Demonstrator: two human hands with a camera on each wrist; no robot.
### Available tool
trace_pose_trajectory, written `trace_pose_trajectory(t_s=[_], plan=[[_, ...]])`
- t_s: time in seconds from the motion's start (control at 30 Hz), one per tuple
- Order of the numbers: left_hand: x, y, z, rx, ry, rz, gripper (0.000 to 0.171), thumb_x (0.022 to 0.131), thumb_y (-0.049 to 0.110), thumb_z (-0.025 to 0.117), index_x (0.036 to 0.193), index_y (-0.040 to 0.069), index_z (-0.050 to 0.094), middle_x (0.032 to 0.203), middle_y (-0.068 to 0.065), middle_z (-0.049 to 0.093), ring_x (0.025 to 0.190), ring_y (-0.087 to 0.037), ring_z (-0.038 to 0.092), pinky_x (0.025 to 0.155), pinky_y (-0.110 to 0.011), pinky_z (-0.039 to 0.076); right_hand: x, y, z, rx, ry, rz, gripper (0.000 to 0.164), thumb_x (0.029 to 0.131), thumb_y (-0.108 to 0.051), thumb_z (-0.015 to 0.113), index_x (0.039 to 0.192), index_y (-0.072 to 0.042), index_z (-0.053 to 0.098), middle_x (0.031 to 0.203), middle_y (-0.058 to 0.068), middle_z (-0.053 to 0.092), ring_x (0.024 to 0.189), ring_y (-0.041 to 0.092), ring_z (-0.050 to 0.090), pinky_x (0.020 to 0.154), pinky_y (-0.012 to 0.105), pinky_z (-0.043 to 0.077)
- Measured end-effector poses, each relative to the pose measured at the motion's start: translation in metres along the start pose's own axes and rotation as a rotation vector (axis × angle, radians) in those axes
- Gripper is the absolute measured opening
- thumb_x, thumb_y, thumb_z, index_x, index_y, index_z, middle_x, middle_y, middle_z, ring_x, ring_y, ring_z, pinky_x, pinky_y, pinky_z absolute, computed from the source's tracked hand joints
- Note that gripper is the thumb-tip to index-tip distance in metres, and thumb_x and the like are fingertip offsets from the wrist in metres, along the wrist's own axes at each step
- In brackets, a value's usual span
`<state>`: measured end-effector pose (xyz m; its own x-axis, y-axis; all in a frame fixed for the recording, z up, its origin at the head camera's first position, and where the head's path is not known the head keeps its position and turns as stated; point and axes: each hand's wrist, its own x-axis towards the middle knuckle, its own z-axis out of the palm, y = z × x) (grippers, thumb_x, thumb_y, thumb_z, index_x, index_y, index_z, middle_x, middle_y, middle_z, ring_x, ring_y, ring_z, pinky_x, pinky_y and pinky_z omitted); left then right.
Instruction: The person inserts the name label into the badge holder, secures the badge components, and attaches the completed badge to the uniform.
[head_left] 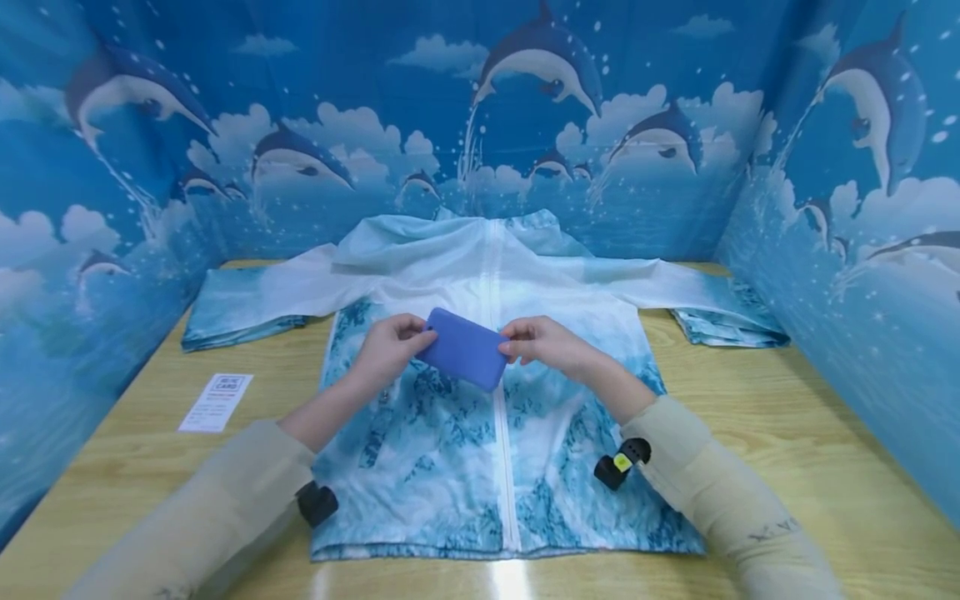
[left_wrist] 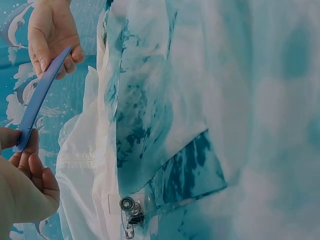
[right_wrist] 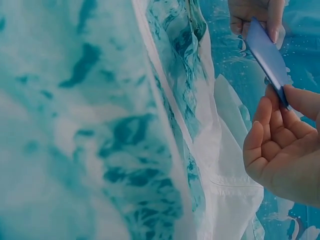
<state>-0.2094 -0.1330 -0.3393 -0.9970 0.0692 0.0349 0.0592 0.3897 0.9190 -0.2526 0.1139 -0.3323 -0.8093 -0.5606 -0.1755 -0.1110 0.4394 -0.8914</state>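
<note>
A thin blue rectangular slab (head_left: 463, 348) with rounded corners, about the size of a phone, is held over the front of a jacket. My left hand (head_left: 392, 343) pinches its left end between thumb and fingers. At the opposite end, my right hand (head_left: 546, 342) pinches it the same way. The left wrist view shows the slab (left_wrist: 44, 97) nearly edge-on. Beneath both hands lies the white and teal zip jacket (head_left: 427, 492), front up, sleeves spread to the sides. A clear badge clip (left_wrist: 129, 209) is on the jacket beside a dark teal pocket patch (left_wrist: 187, 172).
A white printed card (head_left: 216, 403) lies on the wooden table (head_left: 780, 433), left of the jacket. Dolphin-patterned blue curtains (head_left: 360, 75) close off the back and both sides. Each forearm carries a small black wrist camera (head_left: 317, 503).
</note>
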Motion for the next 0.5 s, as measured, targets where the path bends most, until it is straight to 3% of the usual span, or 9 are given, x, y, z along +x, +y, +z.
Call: trace_pose_trajectory(t_s=[0.33,0.5], plan=[[0.0032,0.0001,-0.0010,0.013,-0.032,-0.015,0.022,0.092,0.022,0.058,0.089,0.000,0.060,0.085,-0.010,0.062,0.079,-0.029,0.051,0.064,-0.034,0.040,0.0052,-0.0018,-0.0037,0.123,0.145,0.036,0.026,0.094,-0.018,0.055,0.113,0.000,0.060,0.097,0.009,0.062,0.092,0.025,0.055,0.089,0.052,0.040],[0.0059,0.0005,0.0021,0.000,-0.054,-0.029,0.022,0.092,0.021,0.059,0.085,0.001,0.059,0.075,-0.006,0.056,0.066,-0.020,0.042,0.058,-0.031,0.036,0.0060,-0.0008,-0.0057,0.187,0.192,0.049,0.026,0.094,-0.016,0.056,0.112,0.002,0.060,0.094,0.009,0.061,0.087,0.022,0.055,0.089,0.054,0.039]])
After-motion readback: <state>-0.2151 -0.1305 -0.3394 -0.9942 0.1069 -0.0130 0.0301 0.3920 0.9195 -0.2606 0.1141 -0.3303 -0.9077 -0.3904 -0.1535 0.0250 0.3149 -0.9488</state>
